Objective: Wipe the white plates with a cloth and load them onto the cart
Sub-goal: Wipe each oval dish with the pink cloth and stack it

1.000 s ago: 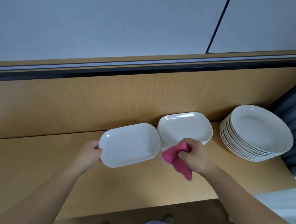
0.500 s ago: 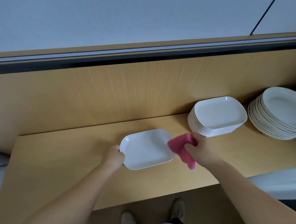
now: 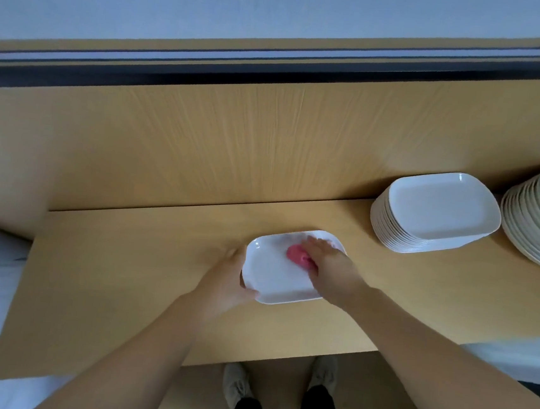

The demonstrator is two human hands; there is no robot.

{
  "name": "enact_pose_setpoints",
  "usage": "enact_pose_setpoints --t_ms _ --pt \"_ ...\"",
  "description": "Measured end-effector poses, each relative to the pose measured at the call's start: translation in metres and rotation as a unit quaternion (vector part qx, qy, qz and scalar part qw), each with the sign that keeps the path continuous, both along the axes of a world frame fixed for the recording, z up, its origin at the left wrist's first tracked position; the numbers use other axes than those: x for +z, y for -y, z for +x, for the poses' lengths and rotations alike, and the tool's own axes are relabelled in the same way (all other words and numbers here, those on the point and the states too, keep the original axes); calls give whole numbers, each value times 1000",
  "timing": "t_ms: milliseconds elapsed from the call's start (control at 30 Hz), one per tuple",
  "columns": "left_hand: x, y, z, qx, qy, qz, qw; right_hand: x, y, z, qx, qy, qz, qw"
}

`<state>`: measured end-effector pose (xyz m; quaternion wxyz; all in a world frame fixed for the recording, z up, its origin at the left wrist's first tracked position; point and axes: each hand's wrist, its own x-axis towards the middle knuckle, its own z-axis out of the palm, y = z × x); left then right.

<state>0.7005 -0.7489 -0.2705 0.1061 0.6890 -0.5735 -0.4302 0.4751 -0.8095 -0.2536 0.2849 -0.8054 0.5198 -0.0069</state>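
I see left hand (image 3: pixel 226 279) gripping plate (image 3: pixel 276 282) by left rim; right hand (image 3: pixel 331 269), fingers flat, pressing cloth (image 3: pixel 297 255) on plate's middle.

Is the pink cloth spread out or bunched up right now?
Bunched: the cloth shows as a small wad under the right hand, pressed on the plate the left hand grips.

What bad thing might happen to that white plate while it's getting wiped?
The left hand grips the white rectangular plate only by its left edge while the right hand presses the pink cloth on it, so it might slip or tip. The tall stack of white rectangular plates stands close on the right; a wide wiping sweep might knock it.
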Motion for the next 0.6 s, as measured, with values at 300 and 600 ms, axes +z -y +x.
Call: enact_pose_setpoints --t_ms 300,600 --pt "-6 -2 8 -54 37 12 998 -39 -20 40 -71 -74 6 995" --pt "-11 0 14 -50 40 -51 997 -43 -32 69 87 28 10 996"
